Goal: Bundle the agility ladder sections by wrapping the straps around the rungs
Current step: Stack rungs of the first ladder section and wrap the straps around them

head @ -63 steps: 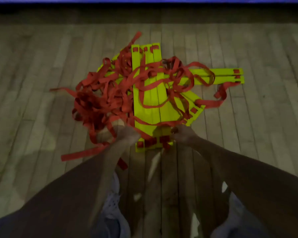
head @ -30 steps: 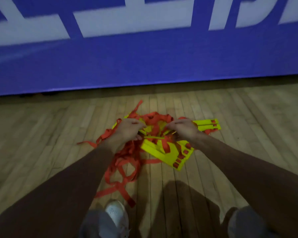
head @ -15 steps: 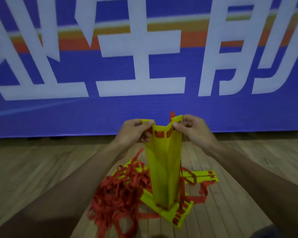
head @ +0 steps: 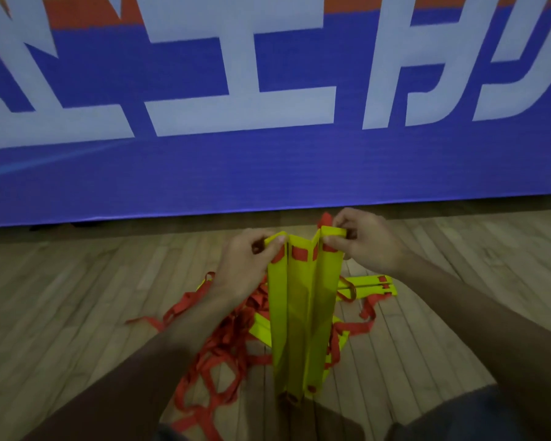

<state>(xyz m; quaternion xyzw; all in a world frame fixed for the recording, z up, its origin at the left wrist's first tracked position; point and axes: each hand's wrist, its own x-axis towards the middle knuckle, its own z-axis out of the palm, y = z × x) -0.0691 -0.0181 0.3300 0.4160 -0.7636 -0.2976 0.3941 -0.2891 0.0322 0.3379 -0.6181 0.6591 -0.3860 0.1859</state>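
Several yellow rungs point(head: 303, 313) of the agility ladder stand upright on end on the wooden floor, pressed together as a stack. My left hand point(head: 245, 265) pinches the top left corner of the stack. My right hand point(head: 368, 243) pinches the top right corner, thumb on the front face. Red straps point(head: 223, 348) lie in a loose tangle on the floor, left of and behind the stack. Two more yellow rungs point(head: 369, 286) lie flat behind my right forearm.
A blue banner point(head: 268, 173) with large white characters runs along the wall just beyond the floor. The wooden floor point(head: 77, 297) spreads to both sides. My knees show dark at the bottom edge.
The rungs lay flat on the floor with both hands at their near end; both hands lifted them up on end. In the last half second they lean slightly nearer, grips unchanged.
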